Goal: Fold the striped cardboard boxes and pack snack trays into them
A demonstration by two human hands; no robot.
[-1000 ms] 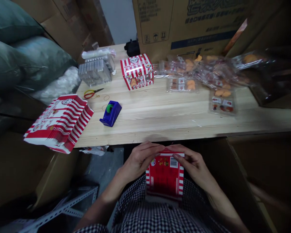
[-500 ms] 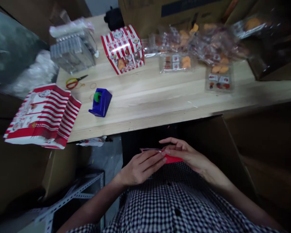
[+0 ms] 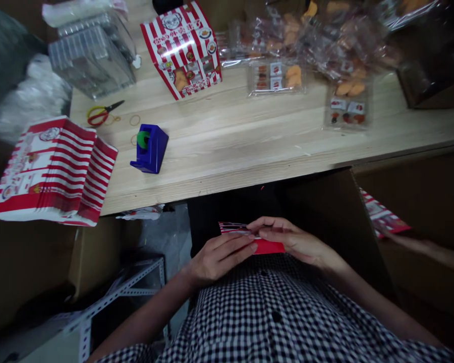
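Close to my body, below the table's front edge, I hold a red-and-white striped paper box (image 3: pixel 267 246), seen nearly edge-on with its red face toward me. My left hand (image 3: pixel 221 257) grips its left part, fingers pressed together over the upper edge. From the right, my right hand (image 3: pixel 289 239) closes on the same edge, its fingertips meeting those of the left. The fingers cover much of the box. On the table's left corner lies a stack of flat striped boxes (image 3: pixel 53 171). One assembled striped box (image 3: pixel 183 50) stands at the back.
A blue tape dispenser (image 3: pixel 153 148) and scissors (image 3: pixel 103 113) sit on the table's left side. Clear plastic trays (image 3: pixel 93 58) stand behind them. Several clear packs of toy food (image 3: pixel 276 78) fill the back right. Another person's hand (image 3: pixel 397 238) holds a striped box (image 3: pixel 386 214) at right.
My right fingers have come down onto the box's edge. Another person's arm with a striped box has appeared at right. The view has shifted, so the table things sit higher.
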